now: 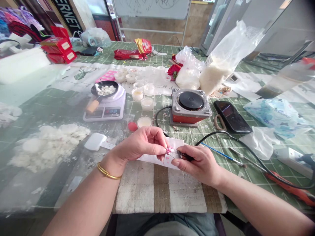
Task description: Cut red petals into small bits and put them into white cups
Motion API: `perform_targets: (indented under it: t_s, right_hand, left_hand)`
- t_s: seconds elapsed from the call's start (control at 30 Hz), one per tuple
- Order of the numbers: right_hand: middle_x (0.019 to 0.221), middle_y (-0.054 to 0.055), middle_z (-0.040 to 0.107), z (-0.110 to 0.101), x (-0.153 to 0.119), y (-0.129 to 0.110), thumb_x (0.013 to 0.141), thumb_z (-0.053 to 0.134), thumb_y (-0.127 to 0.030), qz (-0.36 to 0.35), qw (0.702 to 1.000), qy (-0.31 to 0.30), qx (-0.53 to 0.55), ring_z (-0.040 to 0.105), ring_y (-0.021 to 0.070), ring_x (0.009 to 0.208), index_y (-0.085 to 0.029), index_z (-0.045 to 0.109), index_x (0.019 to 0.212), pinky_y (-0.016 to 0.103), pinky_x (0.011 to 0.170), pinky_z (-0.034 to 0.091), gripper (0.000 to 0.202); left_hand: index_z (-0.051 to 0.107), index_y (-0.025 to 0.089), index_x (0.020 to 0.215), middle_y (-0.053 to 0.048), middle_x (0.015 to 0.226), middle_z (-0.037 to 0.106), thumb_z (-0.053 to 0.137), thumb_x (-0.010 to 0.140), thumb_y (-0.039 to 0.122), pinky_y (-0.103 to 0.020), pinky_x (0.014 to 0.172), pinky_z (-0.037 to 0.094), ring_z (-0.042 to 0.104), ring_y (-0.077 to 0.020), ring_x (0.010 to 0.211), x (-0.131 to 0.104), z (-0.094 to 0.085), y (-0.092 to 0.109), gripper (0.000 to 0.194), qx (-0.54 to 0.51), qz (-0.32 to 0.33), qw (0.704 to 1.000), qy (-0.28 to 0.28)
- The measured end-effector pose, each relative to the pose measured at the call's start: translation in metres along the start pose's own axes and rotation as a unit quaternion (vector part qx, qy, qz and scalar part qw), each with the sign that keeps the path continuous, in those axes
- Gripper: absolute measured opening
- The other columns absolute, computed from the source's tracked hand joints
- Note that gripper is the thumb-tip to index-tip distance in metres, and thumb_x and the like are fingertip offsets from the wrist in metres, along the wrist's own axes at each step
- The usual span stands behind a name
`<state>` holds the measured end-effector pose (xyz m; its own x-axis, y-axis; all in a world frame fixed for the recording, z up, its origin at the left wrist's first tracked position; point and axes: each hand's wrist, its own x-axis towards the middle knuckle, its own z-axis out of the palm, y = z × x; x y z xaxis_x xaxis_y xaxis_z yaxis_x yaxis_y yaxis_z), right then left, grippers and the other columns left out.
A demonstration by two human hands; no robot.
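Pink piece (168, 150), small and speckled, sits between both hands just in front of the hotplate (190, 106), above a white paper (157, 159) and a striped cloth (159, 190). Left hand (142, 144) pinches the piece with fingertips pressed together; a gold bangle (107, 171) circles its wrist. Right hand (199, 164) is closed around a dark tool (185, 156) whose metal tip touches the piece. Left of the hotplate stands a scale (105, 106) bearing a black pan (104, 89) of white chunks. Right of the hotplate lies a phone (231, 116).
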<state>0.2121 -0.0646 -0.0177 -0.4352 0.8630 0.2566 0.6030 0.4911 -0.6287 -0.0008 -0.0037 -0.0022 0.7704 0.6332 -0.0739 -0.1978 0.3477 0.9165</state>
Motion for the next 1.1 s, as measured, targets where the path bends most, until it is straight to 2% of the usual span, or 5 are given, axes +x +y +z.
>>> perform_targets:
  t_s: [0.2, 0.37, 0.53, 0.83, 1.1]
  right_hand:
    - [0.054, -0.004, 0.043, -0.0008, -0.0005, -0.0004, 0.084, 0.054, -0.042, -0.003, 1.0, 0.0, -0.017, 0.033, 0.0057, 0.046, -0.017, 0.057, 0.071, 0.02, 0.045, 0.025, 0.029]
    - [0.053, -0.004, 0.043, -0.0012, -0.0007, -0.0005, 0.084, 0.055, -0.042, 0.001, 1.0, 0.005, -0.013, 0.034, 0.0058, 0.047, -0.016, 0.058, 0.072, 0.02, 0.046, 0.025, 0.029]
    - [0.055, -0.004, 0.045, -0.0008, -0.0011, 0.0001, 0.084, 0.054, -0.043, 0.015, 1.0, -0.007, -0.003, 0.035, 0.0063, 0.047, -0.017, 0.059, 0.075, 0.02, 0.046, 0.026, 0.028]
    - [0.056, -0.003, 0.048, -0.001, -0.001, -0.0007, 0.082, 0.056, -0.044, -0.003, 1.0, 0.002, 0.007, 0.036, 0.0061, 0.047, -0.016, 0.058, 0.076, 0.019, 0.045, 0.027, 0.028]
    - [0.056, -0.003, 0.05, -0.0013, -0.0005, -0.001, 0.083, 0.055, -0.044, -0.004, 1.0, 0.005, -0.005, 0.037, 0.0059, 0.046, -0.016, 0.059, 0.076, 0.019, 0.044, 0.027, 0.029]
  left_hand:
    - [0.062, 0.011, 0.072, -0.003, 0.083, 0.064, 0.069, 0.069, 0.007, -0.023, 0.059, 0.052, 0.063, -0.0102, 0.062, 0.0002, 0.0, -0.0001, 0.009, -0.001, 0.002, 1.0, -0.005]
    - [0.063, 0.012, 0.067, -0.003, 0.079, 0.064, 0.074, 0.063, 0.004, -0.022, 0.067, 0.051, 0.061, -0.0119, 0.076, 0.0031, 0.0011, -0.0007, 0.014, 0.012, 0.024, 0.999, 0.024]
    - [0.063, 0.013, 0.069, -0.001, 0.074, 0.064, 0.075, 0.062, 0.004, -0.02, 0.061, 0.05, 0.06, -0.0104, 0.069, 0.0037, 0.0008, -0.0026, 0.016, 0.008, 0.04, 0.998, 0.043]
    - [0.066, 0.013, 0.069, -0.002, 0.074, 0.064, 0.074, 0.062, 0.003, -0.019, 0.06, 0.05, 0.061, -0.0108, 0.069, 0.0023, 0.0008, 0.0001, 0.014, 0.003, 0.027, 0.999, 0.024]
    - [0.064, 0.014, 0.07, -0.002, 0.076, 0.062, 0.073, 0.064, 0.008, -0.019, 0.058, 0.046, 0.057, -0.0098, 0.067, 0.0022, 0.0002, -0.0019, 0.012, 0.005, 0.034, 0.999, 0.027]
